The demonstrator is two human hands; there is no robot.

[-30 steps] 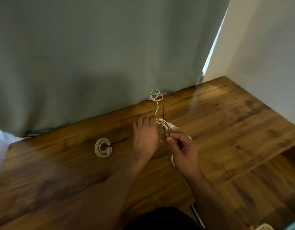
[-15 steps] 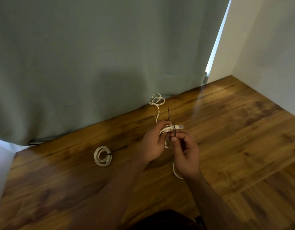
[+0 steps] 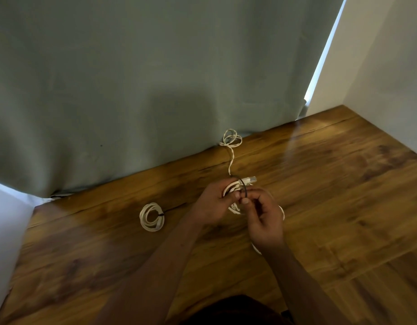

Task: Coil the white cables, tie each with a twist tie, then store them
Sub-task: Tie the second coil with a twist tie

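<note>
Loosely coiled white cable (image 3: pixel 233 187), dark twist tie (image 3: pixel 243 184) looped round, connector protruding

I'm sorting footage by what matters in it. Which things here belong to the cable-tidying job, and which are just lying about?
Belongs to the job:
- coiled cable in hand, held by the left hand
- black twist tie, pinched by the right hand
- tied coil on the floor
- loose cable by the curtain

Just there:
- green curtain
- wooden floor
- white wall
</note>
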